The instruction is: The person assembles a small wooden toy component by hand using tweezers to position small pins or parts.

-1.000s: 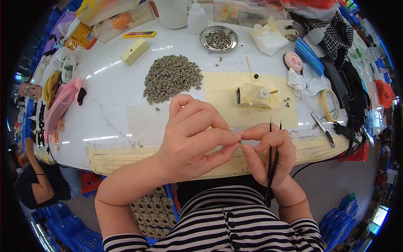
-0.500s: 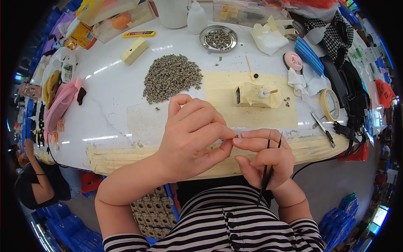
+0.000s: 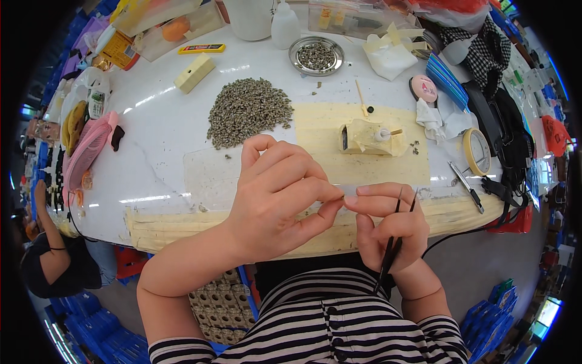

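My left hand [image 3: 282, 197] pinches a tiny dark part [image 3: 343, 197] between thumb and forefinger, just above the table's near edge; its kind is too small to make out. My right hand [image 3: 394, 227] faces it, with black tweezers [image 3: 391, 252] tucked in the fingers, points upward. The right fingertips come up beside the tiny part. Beyond my left hand lies a heap of small metallic pieces [image 3: 248, 112]. A block wrapped in cream tape [image 3: 373, 137], with a white nozzle-like piece on top, stands past my right hand.
A round metal dish [image 3: 316, 56] of similar pieces sits at the back, near a white squeeze bottle [image 3: 285, 25]. To the right are a tape roll [image 3: 477, 151] and a utility knife [image 3: 467, 187]. A pink mesh item [image 3: 90, 151] lies left. Another person's arm [image 3: 51, 236] shows far left.
My right hand has shifted slightly right and its thumb has lifted, tilting the tweezers a little rightward. The left hand stays nearly still. The other person's arm at far left has risen.
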A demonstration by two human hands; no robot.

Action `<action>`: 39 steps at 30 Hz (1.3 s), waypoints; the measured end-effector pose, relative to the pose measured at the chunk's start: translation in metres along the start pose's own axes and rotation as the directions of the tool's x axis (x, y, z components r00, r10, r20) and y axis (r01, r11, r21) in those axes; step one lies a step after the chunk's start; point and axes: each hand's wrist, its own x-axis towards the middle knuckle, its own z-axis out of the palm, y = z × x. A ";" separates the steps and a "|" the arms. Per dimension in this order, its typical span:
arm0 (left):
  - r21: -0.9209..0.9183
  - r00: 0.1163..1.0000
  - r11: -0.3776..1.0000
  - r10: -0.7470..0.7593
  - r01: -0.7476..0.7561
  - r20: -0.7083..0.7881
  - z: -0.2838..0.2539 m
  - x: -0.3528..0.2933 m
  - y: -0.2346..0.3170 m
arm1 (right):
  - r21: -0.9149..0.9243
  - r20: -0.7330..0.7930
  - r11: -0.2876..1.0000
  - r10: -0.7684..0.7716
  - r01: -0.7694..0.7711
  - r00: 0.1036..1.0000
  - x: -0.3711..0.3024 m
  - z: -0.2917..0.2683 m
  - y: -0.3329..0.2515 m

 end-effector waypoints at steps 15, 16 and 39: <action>-0.011 0.999 1.000 0.000 0.000 -0.033 0.000 0.000 -0.002 | -0.021 -0.034 0.999 0.043 -0.043 0.999 0.002 0.004 0.000; -0.011 0.999 1.000 0.005 -0.005 -0.034 0.000 0.000 -0.002 | 0.006 -0.029 0.998 0.065 -0.065 0.997 0.001 0.004 0.001; 0.061 1.000 0.998 0.013 -0.012 -0.009 0.001 -0.001 0.000 | 0.260 0.024 0.948 0.186 -0.186 0.982 -0.001 0.000 0.001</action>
